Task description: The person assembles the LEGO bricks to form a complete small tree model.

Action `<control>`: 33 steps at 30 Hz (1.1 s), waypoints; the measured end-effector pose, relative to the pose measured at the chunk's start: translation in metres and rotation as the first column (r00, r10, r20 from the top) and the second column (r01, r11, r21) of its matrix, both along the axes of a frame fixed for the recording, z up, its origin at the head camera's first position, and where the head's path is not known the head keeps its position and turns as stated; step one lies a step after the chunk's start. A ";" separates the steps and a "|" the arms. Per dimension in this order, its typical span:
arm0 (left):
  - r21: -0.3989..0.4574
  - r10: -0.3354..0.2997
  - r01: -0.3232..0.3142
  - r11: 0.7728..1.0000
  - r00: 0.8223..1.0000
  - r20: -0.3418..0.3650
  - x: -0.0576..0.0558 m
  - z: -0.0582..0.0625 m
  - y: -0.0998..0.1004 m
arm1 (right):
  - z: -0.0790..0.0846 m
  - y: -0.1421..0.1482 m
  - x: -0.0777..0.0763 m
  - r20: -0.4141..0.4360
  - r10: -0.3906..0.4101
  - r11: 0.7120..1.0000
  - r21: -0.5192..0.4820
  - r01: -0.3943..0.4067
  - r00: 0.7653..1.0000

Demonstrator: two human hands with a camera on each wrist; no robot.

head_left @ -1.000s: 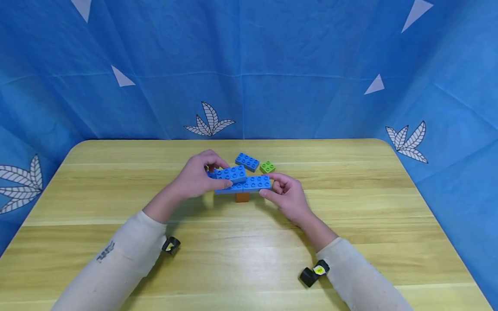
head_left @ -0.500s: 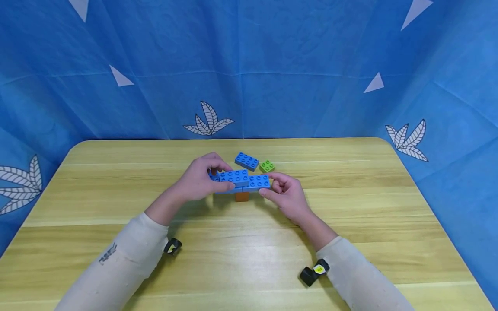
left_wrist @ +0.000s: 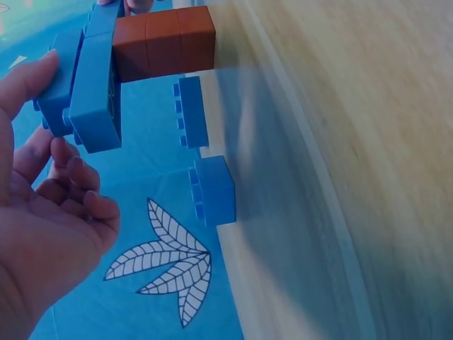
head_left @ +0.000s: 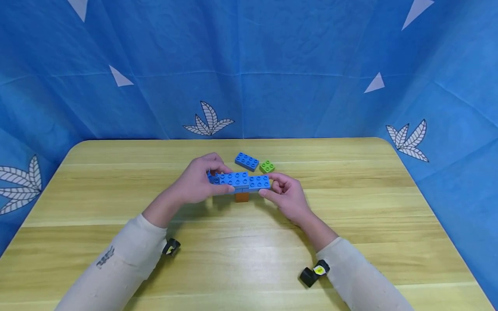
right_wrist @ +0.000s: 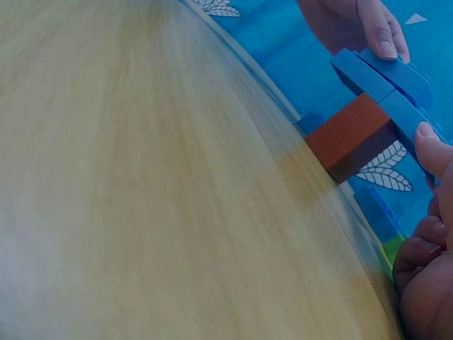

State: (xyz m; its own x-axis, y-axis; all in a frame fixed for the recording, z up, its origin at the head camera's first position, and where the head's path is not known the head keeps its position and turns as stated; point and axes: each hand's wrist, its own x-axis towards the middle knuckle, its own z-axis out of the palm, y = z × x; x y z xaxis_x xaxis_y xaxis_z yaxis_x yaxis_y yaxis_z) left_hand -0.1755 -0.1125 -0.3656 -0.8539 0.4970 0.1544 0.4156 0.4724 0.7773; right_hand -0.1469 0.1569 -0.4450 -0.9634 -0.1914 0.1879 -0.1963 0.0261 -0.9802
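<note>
My left hand (head_left: pixel 199 180) pinches a blue toy building brick (head_left: pixel 235 178) between thumb and fingers, lying level over another blue brick (left_wrist: pixel 98 92). A narrow dark gap shows between these two in the right wrist view. Beside the lower one, end to end, is a further blue brick (head_left: pixel 257 183). My right hand (head_left: pixel 288 196) pinches its outer end with thumb and forefinger. Both lower blue bricks rest across a short upright column of orange-brown bricks (right_wrist: pixel 352 137), which stands on the table. The left fingers partly hide the upper brick's left end in the head view.
Behind the stack lie a loose blue brick (head_left: pixel 247 162) and a small green brick (head_left: pixel 267 167). Another blue brick (left_wrist: pixel 214 190) stands near the left hand, mostly hidden in the head view. The wooden table (head_left: pixel 249 259) meets a blue cloth backdrop (head_left: pixel 249 86).
The upper blue brick has come down and slightly right with my left hand, going from tilted to level over the lower brick. My right hand has stayed in place.
</note>
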 end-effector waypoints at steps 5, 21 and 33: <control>-0.032 -0.018 0.017 0.999 0.999 -0.042 0.000 0.001 -0.001 | 0.000 -0.002 0.000 0.003 0.001 1.000 -0.001 -0.001 1.000; -0.094 -0.050 0.042 0.995 0.994 -0.092 -0.002 -0.002 0.002 | 0.005 0.000 0.000 0.005 -0.034 0.997 0.075 0.034 0.999; -0.069 -0.001 -0.005 0.998 0.996 -0.090 0.005 -0.007 -0.005 | 0.045 -0.019 -0.002 -0.331 0.041 0.966 0.253 0.047 0.943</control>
State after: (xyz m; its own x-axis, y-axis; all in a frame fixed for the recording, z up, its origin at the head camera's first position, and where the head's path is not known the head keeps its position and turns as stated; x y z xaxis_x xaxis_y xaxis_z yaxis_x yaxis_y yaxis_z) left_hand -0.1701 -0.1170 -0.3726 -0.8390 0.5074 0.1963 0.4816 0.5248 0.7019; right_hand -0.1491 0.1374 -0.4003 -0.8549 -0.2723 0.4415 -0.5079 0.2661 -0.8193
